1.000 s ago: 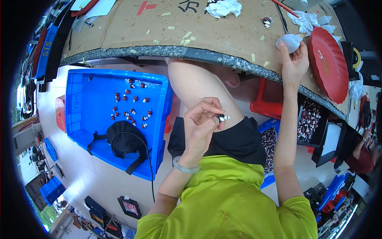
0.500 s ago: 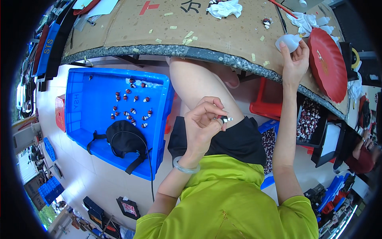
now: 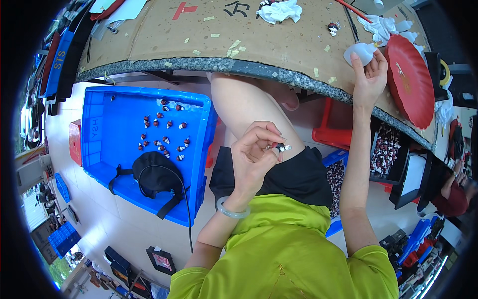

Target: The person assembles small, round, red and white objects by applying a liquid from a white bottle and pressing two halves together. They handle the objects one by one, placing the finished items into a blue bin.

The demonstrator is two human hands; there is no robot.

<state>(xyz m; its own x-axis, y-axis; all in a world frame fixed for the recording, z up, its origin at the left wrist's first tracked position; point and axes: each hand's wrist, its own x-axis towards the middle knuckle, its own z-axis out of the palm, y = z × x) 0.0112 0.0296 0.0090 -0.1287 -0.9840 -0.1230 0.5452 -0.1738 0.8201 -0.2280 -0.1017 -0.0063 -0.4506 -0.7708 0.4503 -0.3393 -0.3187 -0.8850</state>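
Note:
Over my lap, my left hand (image 3: 255, 152) pinches a small figurine (image 3: 280, 147) with red, black and white parts; its white end sticks out past the fingertips. At the table's right side, my right hand (image 3: 371, 79) has its fingers round a white squeeze bottle (image 3: 360, 54) with a yellowish tip, which lies tilted beside a red scalloped plate (image 3: 409, 82). To my left, a blue plastic bin (image 3: 149, 94) holds several small dark red and white figurines (image 3: 169, 123) and a black bag (image 3: 158, 174) with straps.
The cardboard-covered table (image 3: 164, 37) carries bits of yellow tape, white cloths (image 3: 280, 11) and one more figurine (image 3: 332, 28). Under its right end stands a black tray (image 3: 386, 152) full of small red and white pieces. A red stool (image 3: 331, 127) is by my legs. Another person (image 3: 450, 197) sits far right.
Almost nothing differs. Both hands keep their hold on the figurine and the bottle; the view has shifted very slightly.

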